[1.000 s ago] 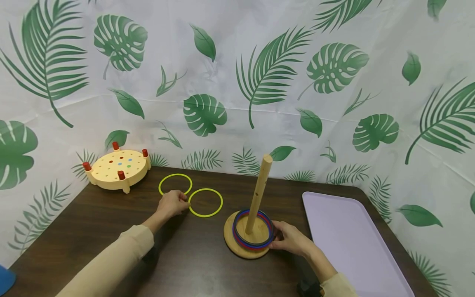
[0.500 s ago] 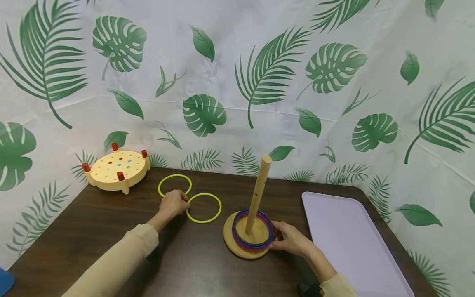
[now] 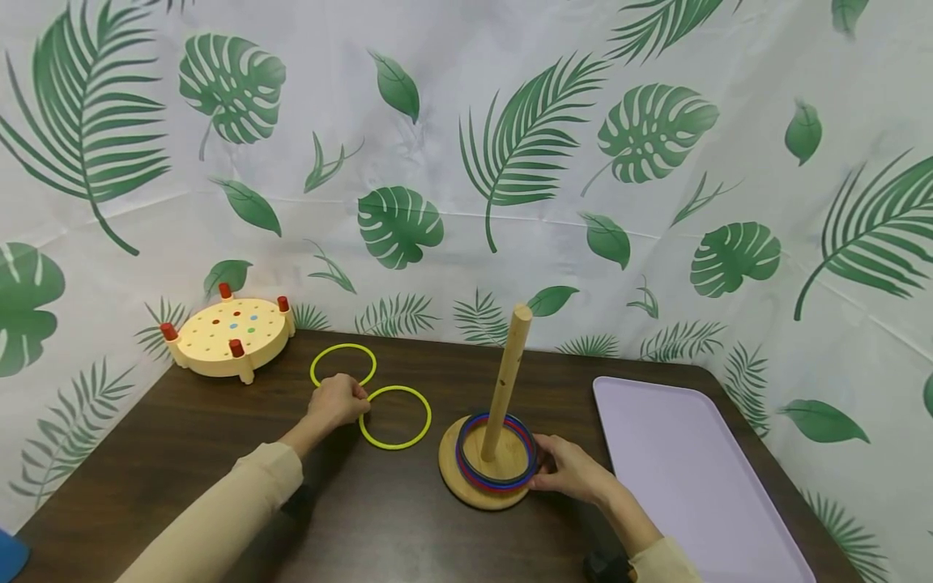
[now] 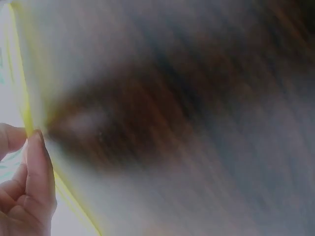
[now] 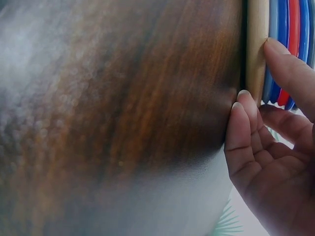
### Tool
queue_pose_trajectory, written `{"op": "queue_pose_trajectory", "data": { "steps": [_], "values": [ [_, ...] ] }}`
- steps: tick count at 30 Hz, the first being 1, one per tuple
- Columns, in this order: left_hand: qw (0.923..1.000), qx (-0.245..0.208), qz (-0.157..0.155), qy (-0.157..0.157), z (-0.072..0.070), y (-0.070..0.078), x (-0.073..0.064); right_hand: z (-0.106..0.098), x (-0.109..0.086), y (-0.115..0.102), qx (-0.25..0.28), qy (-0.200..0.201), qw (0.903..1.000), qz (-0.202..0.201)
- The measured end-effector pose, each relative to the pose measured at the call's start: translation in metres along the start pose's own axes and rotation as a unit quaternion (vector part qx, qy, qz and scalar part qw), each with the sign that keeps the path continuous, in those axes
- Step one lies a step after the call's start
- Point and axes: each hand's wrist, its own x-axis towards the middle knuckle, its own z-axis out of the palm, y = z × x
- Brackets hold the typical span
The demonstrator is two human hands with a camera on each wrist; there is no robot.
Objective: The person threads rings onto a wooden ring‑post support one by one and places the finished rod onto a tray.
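Note:
My left hand (image 3: 335, 402) pinches the left edge of a thin yellow ring (image 3: 394, 447); in the left wrist view, thumb and fingertips meet on that ring (image 4: 20, 73). A second yellow ring (image 3: 342, 346) lies just behind the hand, partly covered by it. Toward the right stands a wooden ring-toss stand with an upright post (image 3: 508, 380) and a round base (image 3: 455, 482). Several blue, red and dark rings (image 5: 294, 29) are stacked around the post. My right hand (image 3: 572, 468) grips the base's right edge, thumb beside the rings and fingers curled at the rim.
A lilac tray (image 3: 692, 470) lies on the right of the dark wooden table (image 3: 394, 518). A round cream pegboard with red-tipped legs (image 3: 233, 332) stands at the back left. Part of a blue object (image 3: 10, 555) shows at the left edge. Leaf-printed cloth (image 3: 408, 146) hangs behind.
The pinched yellow ring has shifted left and toward me, now overlapping less of the table beside the stand. My left hand has barely moved; the right hand and stand stay put.

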Motion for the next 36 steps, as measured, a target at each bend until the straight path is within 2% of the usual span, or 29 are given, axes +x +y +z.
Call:
{"op": "queue_pose_trajectory", "data": {
  "steps": [5, 7, 9, 11, 14, 17, 19, 29, 33, 36],
  "values": [
    [0.9996, -0.022, 0.018, -0.002, -0.007, -0.002, -0.001, 0.0, 0.001, 0.0, -0.004, 0.001, 1.0, -0.003],
    [0.9986, -0.052, 0.013, -0.006, -0.009, -0.003, 0.0, 0.0, 0.001, -0.001, -0.004, 0.0, 1.0, -0.003],
    [0.9949, -0.1, 0.005, -0.014, -0.012, -0.003, 0.002, 0.0, 0.0, -0.001, -0.003, -0.001, 1.0, -0.002],
    [0.988, -0.153, -0.006, -0.023, -0.015, -0.002, 0.004, 0.0, 0.0, -0.001, -0.002, -0.001, 1.0, 0.0],
    [0.9724, -0.229, -0.018, -0.038, -0.019, 0.002, 0.005, -0.001, 0.0, -0.001, -0.001, -0.002, 1.0, 0.002],
    [0.96, -0.275, -0.019, -0.05, -0.025, 0.011, 0.005, -0.001, 0.001, -0.002, 0.0, -0.002, 1.0, 0.005],
    [0.9548, -0.291, -0.015, -0.057, -0.03, 0.017, 0.003, -0.001, 0.001, -0.002, 0.001, -0.003, 1.0, 0.006],
    [0.9413, -0.33, 0.019, -0.069, -0.054, 0.056, -0.008, -0.001, 0.001, -0.002, -0.004, -0.003, 1.0, 0.006],
    [0.9355, -0.342, 0.045, -0.075, -0.062, 0.072, -0.014, -0.001, 0.002, -0.003, -0.007, -0.003, 1.0, 0.006],
    [0.9271, -0.359, 0.071, -0.08, -0.069, 0.083, -0.019, -0.001, 0.002, -0.003, -0.01, -0.002, 0.9999, 0.007]
  ]
}}
